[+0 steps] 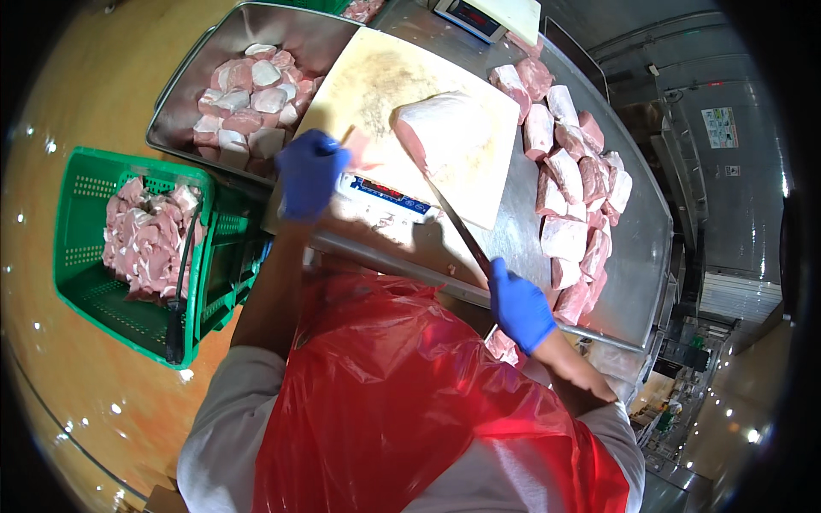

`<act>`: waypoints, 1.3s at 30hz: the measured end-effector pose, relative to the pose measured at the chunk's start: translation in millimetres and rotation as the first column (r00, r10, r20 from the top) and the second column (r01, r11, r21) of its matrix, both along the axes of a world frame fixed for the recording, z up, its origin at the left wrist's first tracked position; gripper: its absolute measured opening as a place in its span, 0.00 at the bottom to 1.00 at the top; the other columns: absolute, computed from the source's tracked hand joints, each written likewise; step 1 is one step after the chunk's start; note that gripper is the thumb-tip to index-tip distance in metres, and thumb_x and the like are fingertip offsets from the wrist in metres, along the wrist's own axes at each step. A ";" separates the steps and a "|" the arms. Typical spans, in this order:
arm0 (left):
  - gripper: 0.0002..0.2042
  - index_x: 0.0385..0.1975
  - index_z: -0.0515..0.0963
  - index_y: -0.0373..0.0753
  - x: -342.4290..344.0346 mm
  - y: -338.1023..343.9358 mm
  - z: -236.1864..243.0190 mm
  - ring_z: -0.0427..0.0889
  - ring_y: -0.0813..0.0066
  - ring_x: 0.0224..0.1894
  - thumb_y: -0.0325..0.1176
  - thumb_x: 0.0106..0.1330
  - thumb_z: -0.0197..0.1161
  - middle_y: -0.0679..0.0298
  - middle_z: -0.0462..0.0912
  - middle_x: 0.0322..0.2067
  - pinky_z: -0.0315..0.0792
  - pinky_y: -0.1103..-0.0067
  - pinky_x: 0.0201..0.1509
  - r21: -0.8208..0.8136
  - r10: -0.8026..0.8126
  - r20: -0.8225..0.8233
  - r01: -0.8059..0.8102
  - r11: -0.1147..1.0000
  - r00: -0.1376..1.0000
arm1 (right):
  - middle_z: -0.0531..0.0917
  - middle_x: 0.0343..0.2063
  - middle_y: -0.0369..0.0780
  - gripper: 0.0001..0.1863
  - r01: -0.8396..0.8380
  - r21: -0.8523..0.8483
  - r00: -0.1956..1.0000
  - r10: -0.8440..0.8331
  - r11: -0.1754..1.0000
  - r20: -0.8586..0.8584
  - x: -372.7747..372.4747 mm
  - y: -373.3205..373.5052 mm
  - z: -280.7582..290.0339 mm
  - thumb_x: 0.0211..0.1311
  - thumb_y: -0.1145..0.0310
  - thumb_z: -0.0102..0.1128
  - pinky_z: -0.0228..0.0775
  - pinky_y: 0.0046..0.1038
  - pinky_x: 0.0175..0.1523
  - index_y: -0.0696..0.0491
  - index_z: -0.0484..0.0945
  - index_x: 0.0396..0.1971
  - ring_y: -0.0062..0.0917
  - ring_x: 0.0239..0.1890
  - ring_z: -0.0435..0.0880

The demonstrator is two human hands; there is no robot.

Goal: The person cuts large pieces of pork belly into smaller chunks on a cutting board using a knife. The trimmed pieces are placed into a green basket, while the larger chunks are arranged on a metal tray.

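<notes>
My right hand (520, 306), in a blue glove, is closed round a long knife (460, 224). Its dark, narrow blade points up and left, with the tip at the near edge of a large pale block of meat (445, 130). That block lies on a worn white cutting board (376, 73). Also gloved in blue, my left hand (312, 175) has its fingers curled in at the board's left side. Whatever it may hold is hidden. A thin pink piece of meat (366, 152) lies beside those fingers, behind the display of a digital scale (385, 195).
A metal tub (175, 115) of meat chunks stands left of the board. Lower left, a green basket (77, 291) holds trimmings, with a black-handled rod (176, 329) hanging at its side. Many meat blocks (564, 238) cover the steel table (637, 256) at right. Another scale (479, 19) stands behind.
</notes>
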State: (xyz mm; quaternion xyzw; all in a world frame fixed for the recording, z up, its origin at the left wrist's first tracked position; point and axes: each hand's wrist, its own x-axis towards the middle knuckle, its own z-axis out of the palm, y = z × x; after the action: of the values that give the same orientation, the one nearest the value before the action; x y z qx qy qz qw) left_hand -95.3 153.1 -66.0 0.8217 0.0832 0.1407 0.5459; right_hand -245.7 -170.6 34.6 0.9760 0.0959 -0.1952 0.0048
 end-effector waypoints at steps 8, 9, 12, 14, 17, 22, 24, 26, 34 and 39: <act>0.07 0.32 0.82 0.33 -108.4 278.1 -5.3 0.83 0.70 0.30 0.30 0.60 0.70 0.57 0.86 0.29 0.77 0.74 0.38 0.495 0.671 0.046 -0.601 0.628 0.740 | 0.79 0.24 0.57 0.26 0.033 0.331 0.802 -0.223 0.943 0.554 -25.9 -27.3 -20.3 0.67 0.74 0.63 0.65 0.48 0.27 0.64 0.64 0.61 0.58 0.24 0.76; 0.11 0.37 0.83 0.33 -116.3 305.8 -10.0 0.86 0.52 0.38 0.35 0.62 0.67 0.48 0.87 0.35 0.78 0.64 0.44 0.861 0.676 -0.030 -0.324 0.391 0.737 | 0.80 0.22 0.52 0.23 0.128 0.393 0.812 -0.324 0.911 0.486 -20.7 -41.0 -34.9 0.69 0.72 0.61 0.66 0.44 0.25 0.64 0.65 0.59 0.48 0.19 0.78; 0.20 0.53 0.80 0.33 -59.3 269.0 20.2 0.83 0.43 0.48 0.36 0.63 0.65 0.39 0.83 0.46 0.77 0.59 0.52 0.858 0.404 -0.361 0.129 0.498 0.840 | 0.79 0.18 0.45 0.19 0.397 0.710 0.752 -0.650 0.581 0.111 14.1 -27.0 -19.9 0.74 0.68 0.56 0.67 0.34 0.21 0.63 0.67 0.55 0.30 0.15 0.77; 0.25 0.63 0.71 0.33 1.2 139.6 49.5 0.85 0.54 0.41 0.36 0.69 0.64 0.50 0.84 0.49 0.77 0.62 0.47 0.481 0.017 0.060 -0.044 0.876 0.998 | 0.78 0.17 0.43 0.16 0.343 0.731 0.734 -0.654 0.590 0.184 35.3 -19.0 -16.0 0.75 0.66 0.54 0.67 0.30 0.20 0.63 0.68 0.53 0.24 0.14 0.77; 0.39 0.70 0.62 0.37 78.0 -10.4 19.7 0.71 0.50 0.63 0.50 0.62 0.67 0.44 0.69 0.63 0.66 0.62 0.65 0.501 -0.510 0.251 0.341 0.795 0.823 | 0.77 0.19 0.38 0.12 0.172 0.827 0.756 -0.610 0.536 0.237 64.9 -0.9 7.7 0.76 0.67 0.53 0.66 0.24 0.19 0.60 0.68 0.48 0.18 0.14 0.74; 0.54 0.73 0.57 0.42 110.6 -158.4 39.1 0.77 0.43 0.59 0.56 0.43 0.74 0.43 0.78 0.56 0.72 0.54 0.60 0.658 -0.517 -0.355 0.601 0.453 0.779 | 0.81 0.24 0.45 0.15 0.107 0.815 0.704 -0.622 0.569 0.342 71.7 -14.6 2.7 0.74 0.65 0.55 0.69 0.36 0.26 0.59 0.69 0.50 0.35 0.22 0.79; 0.51 0.71 0.62 0.42 140.9 -145.1 1.6 0.81 0.48 0.55 0.52 0.42 0.75 0.48 0.83 0.50 0.74 0.57 0.58 0.636 -0.598 -0.227 0.582 0.507 0.769 | 0.83 0.29 0.55 0.14 0.206 0.764 0.687 -0.646 0.612 0.333 55.5 -33.1 -4.2 0.72 0.65 0.55 0.70 0.51 0.32 0.59 0.68 0.48 0.55 0.30 0.82; 0.47 0.67 0.66 0.38 136.7 -131.5 32.0 0.79 0.47 0.57 0.51 0.45 0.75 0.46 0.81 0.54 0.74 0.63 0.60 0.576 -0.542 -0.304 0.604 0.551 0.784 | 0.83 0.30 0.58 0.14 0.354 0.671 0.629 -0.697 0.652 0.345 20.3 -68.5 -16.4 0.71 0.66 0.56 0.69 0.55 0.35 0.56 0.66 0.48 0.58 0.34 0.81; 0.37 0.63 0.69 0.32 210.2 -76.7 78.1 0.82 0.45 0.52 0.39 0.53 0.73 0.43 0.79 0.55 0.75 0.61 0.58 0.937 -0.079 0.096 -0.063 0.344 0.992 | 0.82 0.33 0.58 0.12 0.754 0.617 0.072 -0.962 0.225 0.263 -227.8 -174.6 -127.0 0.72 0.67 0.53 0.72 0.52 0.38 0.55 0.69 0.49 0.57 0.37 0.82; 0.38 0.70 0.61 0.34 102.3 -398.9 32.1 0.73 0.52 0.65 0.37 0.60 0.68 0.45 0.70 0.66 0.65 0.65 0.70 0.563 -0.926 0.167 0.739 0.371 0.338 | 0.83 0.28 0.56 0.12 0.682 0.715 -0.269 -0.962 -0.154 0.050 -242.6 -138.0 -154.5 0.73 0.65 0.53 0.71 0.48 0.35 0.58 0.70 0.47 0.55 0.31 0.82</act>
State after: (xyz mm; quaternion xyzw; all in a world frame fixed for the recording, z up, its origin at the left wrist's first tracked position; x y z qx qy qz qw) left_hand 6.9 -245.8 -33.9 0.7708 -0.5218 0.0361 0.3637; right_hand -488.3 -308.7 -119.9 0.6849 -0.6158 0.2224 -0.3198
